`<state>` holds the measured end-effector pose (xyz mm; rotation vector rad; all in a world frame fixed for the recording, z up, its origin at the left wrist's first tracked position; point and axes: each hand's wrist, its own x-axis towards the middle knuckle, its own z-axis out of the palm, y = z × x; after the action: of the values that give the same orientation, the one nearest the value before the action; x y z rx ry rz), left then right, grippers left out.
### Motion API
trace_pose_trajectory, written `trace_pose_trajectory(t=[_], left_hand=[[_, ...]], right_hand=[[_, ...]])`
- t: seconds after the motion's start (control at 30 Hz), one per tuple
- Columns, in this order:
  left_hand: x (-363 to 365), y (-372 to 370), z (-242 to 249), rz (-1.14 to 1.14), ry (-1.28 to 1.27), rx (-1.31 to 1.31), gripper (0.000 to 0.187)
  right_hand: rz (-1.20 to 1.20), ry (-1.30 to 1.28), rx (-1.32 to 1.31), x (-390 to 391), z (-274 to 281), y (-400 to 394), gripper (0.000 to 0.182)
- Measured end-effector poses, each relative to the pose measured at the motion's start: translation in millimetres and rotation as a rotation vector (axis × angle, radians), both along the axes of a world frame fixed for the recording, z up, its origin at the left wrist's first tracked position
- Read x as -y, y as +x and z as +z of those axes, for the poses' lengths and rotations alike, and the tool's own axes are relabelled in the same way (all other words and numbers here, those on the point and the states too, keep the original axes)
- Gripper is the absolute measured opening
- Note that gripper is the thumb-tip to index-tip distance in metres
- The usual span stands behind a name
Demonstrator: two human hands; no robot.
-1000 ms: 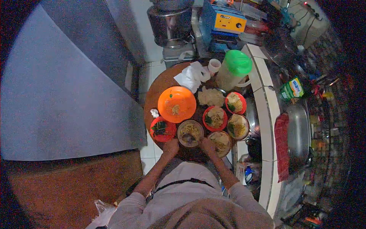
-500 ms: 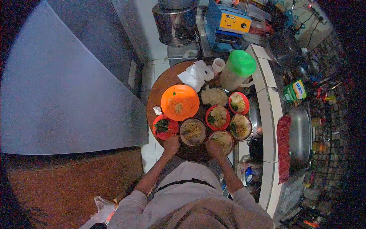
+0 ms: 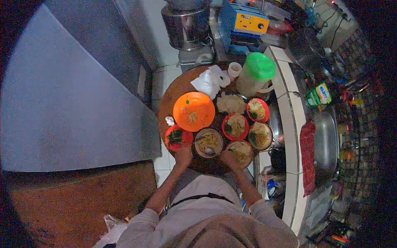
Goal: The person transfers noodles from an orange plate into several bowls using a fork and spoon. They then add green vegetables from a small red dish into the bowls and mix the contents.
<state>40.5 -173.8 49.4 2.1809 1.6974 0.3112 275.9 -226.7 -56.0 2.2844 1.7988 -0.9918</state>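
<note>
My left hand (image 3: 184, 155) is at the lower edge of a red bowl of dark leafy greens (image 3: 175, 137), close to a bowl of noodles (image 3: 208, 145). A spoon (image 3: 210, 151) appears to rest in those noodles. My right hand (image 3: 230, 160) lies between that noodle bowl and a bowl of noodles with pale crackers (image 3: 242, 151), near the rims of both. The fingers of both hands are too dark and small to make out. Beyond are red bowls of noodles (image 3: 235, 126) and an orange plate with food scraps (image 3: 182, 115).
Pale crackers (image 3: 230, 103), a green-lidded pitcher (image 3: 259, 73), a white cup (image 3: 234, 69) and a white plastic bag (image 3: 210, 82) stand at the back of the round table (image 3: 173, 89). A tiled counter (image 3: 292, 153) borders it on the right.
My right hand has shifted left, off the cracker-topped bowl towards the middle noodle bowl. In that bowl the spoon and noodles look rearranged. My left hand has barely moved.
</note>
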Motion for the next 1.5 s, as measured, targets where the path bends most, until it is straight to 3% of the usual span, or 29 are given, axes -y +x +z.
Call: trace_pose_trajectory(t=[0.23,0.43,0.5,0.57,0.63,0.7,0.77,0.87,0.93,1.0,1.17,1.27,1.37,1.5], left_hand=[[-7.9,-1.9,0.9,0.018,-0.098,0.045,0.02],[4.0,4.1,-20.3,-0.14,0.081,0.183,0.022],[2.2,16.0,-31.5,-0.019,-0.187,0.143,0.022],[4.4,20.4,-37.1,-0.006,-0.108,0.184,0.023],[4.9,23.4,-31.2,0.01,-0.029,0.225,0.023],[2.2,24.1,-8.2,-0.114,-0.377,-0.113,0.024],[2.1,23.6,-4.7,-0.101,-0.368,-0.094,0.025],[-0.8,25.0,5.2,-0.096,-0.375,-0.08,0.026],[1.0,21.4,-1.6,-0.094,-0.392,-0.09,0.026],[5.7,16.6,-21.7,-0.1,-0.173,-0.037,0.026],[3.1,10.0,-26.8,-0.088,-0.197,0.002,0.024],[-0.6,8.1,-34.4,-0.117,-0.25,-0.041,0.024],[-3.1,9.5,-39.9,-0.117,-0.328,-0.013,0.024],[-7.3,9.4,-31.1,-0.127,-0.419,0.027,0.024]], right_hand=[[0.085,0.182,0.056,-5.1,-7.5,18.1,0.036],[0.154,0.337,0.108,-15.0,-7.7,30.1,0.035],[0.169,0.387,0.131,-16.5,-6.5,35.8,0.035],[0.189,0.438,0.147,-20.1,-5.7,37.1,0.035],[0.202,0.417,0.171,-26.4,18.3,39.4,0.034],[0.217,0.397,0.191,-34.7,57.7,36.9,0.033],[0.406,0.252,0.462,-46.4,99.7,29.2,0.033],[0.304,0.054,0.378,-74.8,129.8,29.1,0.031],[0.368,0.204,0.352,-73.5,125.0,40.0,0.03],[0.43,0.355,0.324,-75.8,117.7,44.1,0.03],[0.691,0.131,0.495,-88.2,38.6,48.0,0.018],[0.64,0.05,0.391,-93.3,69.0,32.3,0.014],[0.561,0.068,0.513,-94.9,34.2,40.6,0.014],[0.641,0.018,0.465,-93.5,75.0,34.2,0.014]])
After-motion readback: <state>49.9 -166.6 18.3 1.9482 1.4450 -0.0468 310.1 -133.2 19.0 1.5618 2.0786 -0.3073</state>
